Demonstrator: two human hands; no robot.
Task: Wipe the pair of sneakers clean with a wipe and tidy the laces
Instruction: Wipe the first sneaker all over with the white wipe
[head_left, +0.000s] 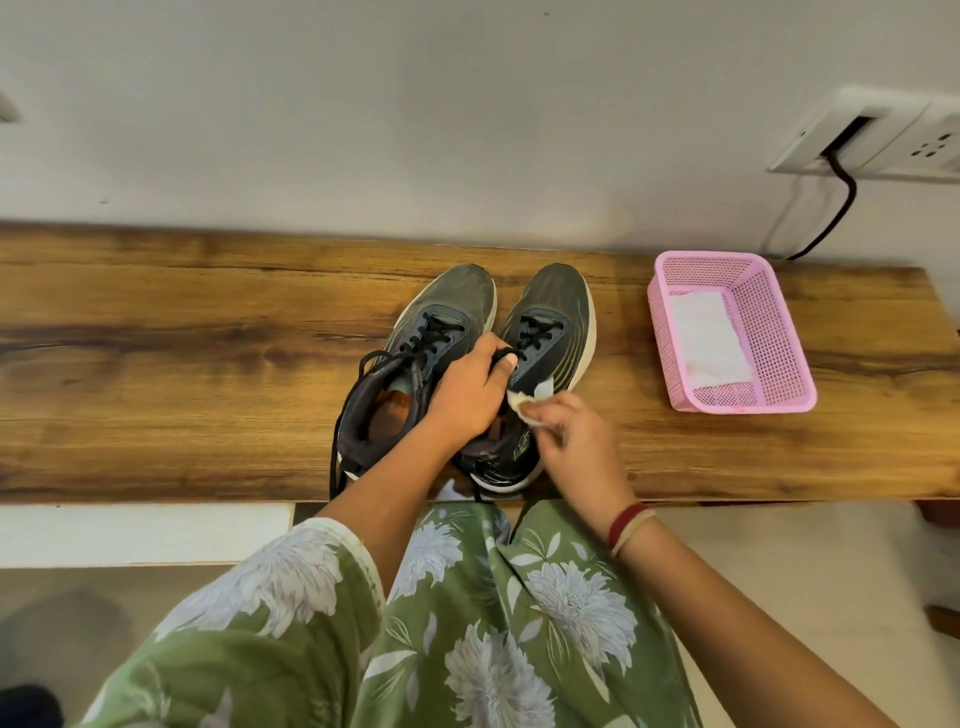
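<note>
Two grey-green sneakers with black laces stand side by side on a wooden shelf (182, 332), toes toward the wall. The left sneaker (415, 353) has loose laces hanging over the shelf's front edge. My left hand (470, 392) grips the tongue and laces of the right sneaker (553, 322). My right hand (574, 434) pinches a crumpled white wipe (524, 402) against that sneaker's outer side, near the collar.
A pink plastic basket (779, 332) holding white wipes (709, 338) sits on the shelf to the right of the shoes. A wall socket (872, 135) with a black cable is above it. The white wall runs close behind the shelf.
</note>
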